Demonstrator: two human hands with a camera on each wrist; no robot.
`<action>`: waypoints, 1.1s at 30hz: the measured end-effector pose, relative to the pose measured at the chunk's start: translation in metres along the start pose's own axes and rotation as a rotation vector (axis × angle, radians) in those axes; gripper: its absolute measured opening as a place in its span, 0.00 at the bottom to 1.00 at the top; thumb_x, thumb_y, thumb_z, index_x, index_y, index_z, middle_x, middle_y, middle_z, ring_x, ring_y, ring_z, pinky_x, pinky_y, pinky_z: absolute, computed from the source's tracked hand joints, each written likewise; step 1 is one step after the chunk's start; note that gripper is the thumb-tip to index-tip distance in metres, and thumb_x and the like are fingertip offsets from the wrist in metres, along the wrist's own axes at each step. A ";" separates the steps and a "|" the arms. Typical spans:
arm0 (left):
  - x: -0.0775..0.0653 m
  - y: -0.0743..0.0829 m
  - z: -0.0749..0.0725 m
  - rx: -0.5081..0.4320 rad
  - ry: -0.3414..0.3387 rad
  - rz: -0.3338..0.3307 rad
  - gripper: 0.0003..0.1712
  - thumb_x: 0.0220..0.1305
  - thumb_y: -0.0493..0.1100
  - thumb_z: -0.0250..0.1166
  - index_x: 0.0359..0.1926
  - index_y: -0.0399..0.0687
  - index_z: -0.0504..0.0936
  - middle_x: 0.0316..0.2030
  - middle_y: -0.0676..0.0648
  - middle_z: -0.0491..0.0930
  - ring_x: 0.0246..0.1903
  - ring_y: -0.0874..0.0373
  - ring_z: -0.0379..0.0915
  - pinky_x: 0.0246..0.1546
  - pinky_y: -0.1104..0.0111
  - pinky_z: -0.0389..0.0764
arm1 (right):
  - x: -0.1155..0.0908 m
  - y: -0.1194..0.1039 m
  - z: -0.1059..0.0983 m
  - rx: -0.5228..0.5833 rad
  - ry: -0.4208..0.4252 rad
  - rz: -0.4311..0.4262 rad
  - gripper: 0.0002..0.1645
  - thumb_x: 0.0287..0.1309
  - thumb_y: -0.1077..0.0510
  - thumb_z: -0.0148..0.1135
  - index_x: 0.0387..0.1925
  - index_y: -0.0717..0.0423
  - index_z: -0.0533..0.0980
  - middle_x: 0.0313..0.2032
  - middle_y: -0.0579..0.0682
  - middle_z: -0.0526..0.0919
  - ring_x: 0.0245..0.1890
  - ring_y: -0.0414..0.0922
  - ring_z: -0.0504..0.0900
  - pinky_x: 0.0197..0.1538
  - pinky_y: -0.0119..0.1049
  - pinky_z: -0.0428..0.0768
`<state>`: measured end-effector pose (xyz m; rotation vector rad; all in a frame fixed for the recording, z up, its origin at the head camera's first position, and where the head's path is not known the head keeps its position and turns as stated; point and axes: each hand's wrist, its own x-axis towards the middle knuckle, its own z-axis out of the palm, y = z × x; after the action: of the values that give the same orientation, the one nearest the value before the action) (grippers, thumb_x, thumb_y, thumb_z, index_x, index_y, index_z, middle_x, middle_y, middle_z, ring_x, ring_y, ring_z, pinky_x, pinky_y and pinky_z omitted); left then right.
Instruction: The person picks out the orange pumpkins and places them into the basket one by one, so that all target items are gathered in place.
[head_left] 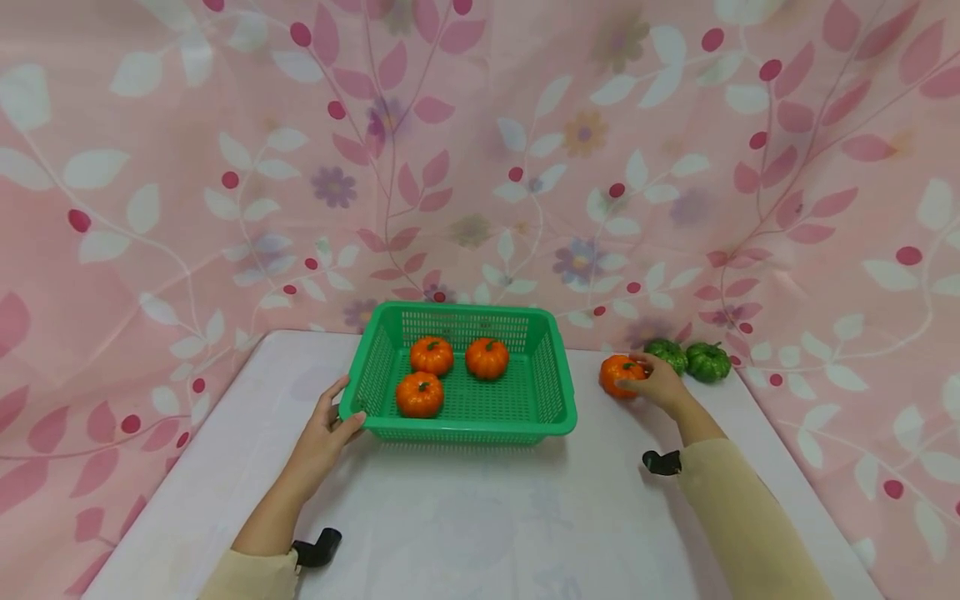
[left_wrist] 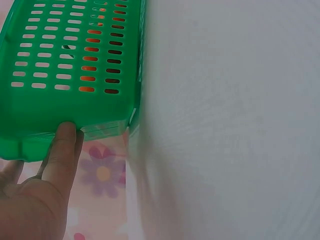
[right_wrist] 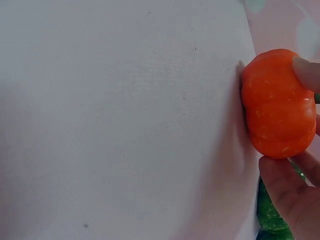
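Observation:
A green plastic basket (head_left: 457, 428) stands at the back middle of the table, with three small orange pumpkins (head_left: 420, 395) in its left and middle part. My left hand (head_left: 318, 437) grips the basket's front left corner, thumb over the rim and fingers along the side. In the left wrist view, fingers lie against the slotted end wall (left_wrist: 60, 107). To the right of the basket, my right hand (head_left: 662, 385) holds another orange pumpkin (head_left: 617, 377) between thumb and fingers. The right wrist view shows this pumpkin (right_wrist: 277, 110) close against the white table surface.
Two green pumpkins (head_left: 708, 362) sit at the table's back right corner, one partly behind my right hand. A pink floral cloth (head_left: 480, 167) hangs along the back and sides of the white table (head_left: 450, 517). Each wrist carries a black camera mount (head_left: 318, 547).

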<state>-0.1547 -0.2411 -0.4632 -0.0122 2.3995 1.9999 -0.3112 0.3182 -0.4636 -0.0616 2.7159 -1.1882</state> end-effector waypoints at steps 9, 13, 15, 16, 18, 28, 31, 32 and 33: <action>0.001 0.002 0.001 -0.007 0.001 -0.002 0.43 0.76 0.43 0.57 0.81 0.59 0.42 0.64 0.30 0.65 0.57 0.54 0.73 0.62 0.57 0.74 | -0.009 -0.003 -0.003 -0.009 -0.004 -0.014 0.50 0.61 0.44 0.69 0.75 0.61 0.58 0.68 0.74 0.60 0.67 0.69 0.61 0.68 0.66 0.63; 0.001 0.001 0.001 -0.012 0.002 -0.002 0.43 0.76 0.42 0.57 0.81 0.59 0.42 0.64 0.30 0.65 0.54 0.61 0.74 0.62 0.56 0.74 | -0.011 -0.003 -0.004 -0.013 -0.006 -0.021 0.50 0.61 0.43 0.69 0.75 0.61 0.58 0.68 0.73 0.61 0.66 0.68 0.62 0.68 0.66 0.63; 0.001 0.000 0.001 -0.014 0.005 0.000 0.43 0.76 0.42 0.57 0.81 0.58 0.42 0.64 0.30 0.66 0.53 0.62 0.74 0.62 0.56 0.74 | -0.013 -0.004 -0.005 -0.015 -0.007 -0.027 0.51 0.61 0.43 0.69 0.75 0.61 0.57 0.68 0.74 0.61 0.66 0.68 0.62 0.68 0.66 0.63; 0.001 0.000 0.001 -0.015 0.005 0.000 0.43 0.76 0.42 0.57 0.81 0.58 0.42 0.64 0.30 0.65 0.53 0.62 0.74 0.62 0.57 0.74 | -0.015 -0.005 -0.006 -0.013 -0.007 -0.030 0.50 0.61 0.43 0.69 0.75 0.61 0.58 0.68 0.73 0.62 0.66 0.68 0.62 0.67 0.66 0.63; 0.001 -0.001 0.002 -0.014 0.004 0.000 0.43 0.76 0.42 0.57 0.81 0.59 0.42 0.65 0.30 0.65 0.55 0.59 0.74 0.61 0.58 0.75 | -0.018 -0.006 -0.007 -0.014 -0.003 -0.036 0.49 0.62 0.43 0.69 0.74 0.61 0.58 0.68 0.73 0.62 0.66 0.68 0.62 0.67 0.66 0.64; 0.002 -0.001 0.001 -0.018 -0.002 0.003 0.43 0.76 0.44 0.58 0.80 0.61 0.42 0.66 0.31 0.64 0.60 0.50 0.70 0.61 0.60 0.75 | -0.033 -0.012 -0.011 -0.019 0.021 -0.039 0.49 0.62 0.43 0.69 0.74 0.60 0.58 0.69 0.72 0.60 0.67 0.69 0.60 0.66 0.66 0.66; 0.002 -0.001 0.001 -0.015 -0.002 0.001 0.43 0.76 0.45 0.58 0.80 0.61 0.42 0.66 0.31 0.64 0.59 0.51 0.71 0.61 0.60 0.75 | -0.035 -0.013 -0.012 -0.010 0.030 -0.042 0.49 0.62 0.43 0.69 0.74 0.60 0.59 0.69 0.72 0.61 0.67 0.69 0.61 0.66 0.65 0.67; 0.001 -0.001 0.001 -0.014 -0.001 0.000 0.43 0.76 0.46 0.58 0.80 0.61 0.42 0.66 0.31 0.64 0.59 0.51 0.71 0.61 0.60 0.75 | -0.037 -0.014 -0.012 -0.010 0.031 -0.046 0.49 0.62 0.43 0.69 0.74 0.60 0.59 0.69 0.71 0.61 0.67 0.69 0.62 0.65 0.65 0.68; 0.001 -0.001 0.000 -0.012 -0.001 0.000 0.43 0.76 0.46 0.58 0.80 0.61 0.42 0.66 0.31 0.64 0.59 0.52 0.71 0.61 0.60 0.75 | -0.038 -0.015 -0.012 -0.012 0.036 -0.050 0.48 0.62 0.43 0.69 0.74 0.60 0.59 0.69 0.71 0.62 0.66 0.68 0.62 0.65 0.65 0.68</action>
<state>-0.1558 -0.2408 -0.4644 -0.0111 2.3876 2.0135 -0.2766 0.3214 -0.4391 -0.1116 2.7681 -1.1970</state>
